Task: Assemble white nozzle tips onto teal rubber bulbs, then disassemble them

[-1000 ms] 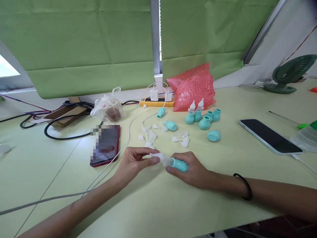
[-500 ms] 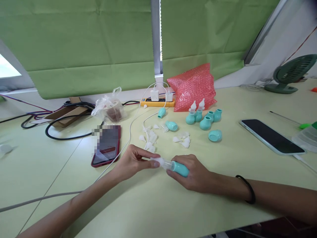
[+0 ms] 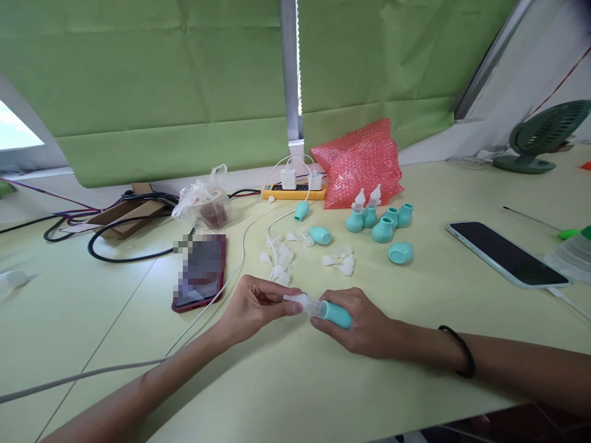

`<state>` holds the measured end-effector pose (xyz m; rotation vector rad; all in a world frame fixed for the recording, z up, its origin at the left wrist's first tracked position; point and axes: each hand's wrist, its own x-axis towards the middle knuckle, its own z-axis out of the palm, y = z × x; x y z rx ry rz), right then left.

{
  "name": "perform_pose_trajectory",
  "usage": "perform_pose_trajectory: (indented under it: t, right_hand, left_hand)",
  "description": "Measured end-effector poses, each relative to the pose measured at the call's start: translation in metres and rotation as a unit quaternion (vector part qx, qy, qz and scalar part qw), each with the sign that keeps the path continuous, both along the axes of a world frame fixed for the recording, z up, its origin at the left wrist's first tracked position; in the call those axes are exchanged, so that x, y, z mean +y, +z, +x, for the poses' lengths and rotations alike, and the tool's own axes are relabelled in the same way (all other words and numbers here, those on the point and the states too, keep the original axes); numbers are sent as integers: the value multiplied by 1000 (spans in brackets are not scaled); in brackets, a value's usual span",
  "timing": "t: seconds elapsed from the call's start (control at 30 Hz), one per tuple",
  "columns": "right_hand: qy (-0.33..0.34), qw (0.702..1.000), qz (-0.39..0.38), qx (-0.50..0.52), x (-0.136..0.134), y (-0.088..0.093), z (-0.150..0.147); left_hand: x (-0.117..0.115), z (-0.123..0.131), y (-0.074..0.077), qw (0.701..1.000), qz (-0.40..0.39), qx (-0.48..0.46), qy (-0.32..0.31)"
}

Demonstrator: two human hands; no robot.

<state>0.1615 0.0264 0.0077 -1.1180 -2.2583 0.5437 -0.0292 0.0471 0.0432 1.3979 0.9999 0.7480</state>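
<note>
Below frame centre, the left hand (image 3: 253, 307) is pinching a tapered white plastic tip (image 3: 303, 300); the right hand (image 3: 362, 323) is gripping a glossy teal bulb (image 3: 337, 314); a clear plastic tube (image 3: 316, 306) is bridging tip and bulb.

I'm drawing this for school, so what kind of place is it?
Probably an indoor work table by a window: I see a green blind, a yellow power strip and several teal bulbs.

At five o'clock the bulb (image 3: 338, 315) is turquoise, its collar (image 3: 316, 307) clear; the tip (image 3: 302, 299) at six, milky white. The bag (image 3: 364, 166) at two is pinkish red, bubble-dotted; the blind (image 3: 392, 55) at one, plain green; the wristband (image 3: 462, 351) at four, black; the table (image 3: 277, 381), pale yellow-green.
</note>
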Motion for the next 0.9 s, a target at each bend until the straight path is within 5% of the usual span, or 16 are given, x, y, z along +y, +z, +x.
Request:
perform_pose_trajectory:
  t: [0.23,0.63,0.8,0.9]
  right_hand:
    - [11,1000,9,-23,-2,1,1]
    - [10,1000,-14,19,0,1,0]
    - [21,984,-135,113,3,7,-2]
    - [38,938,-291,183,3,11,-1]
  left_hand:
    - [3,-4,3,999,-2,19,-45]
    - [-2,1,1,1000,-11,-15,-15]
    - [-4,4,-8,997,-33,-59,19]
    - [-6,7,-13,992,-48,-117,11]
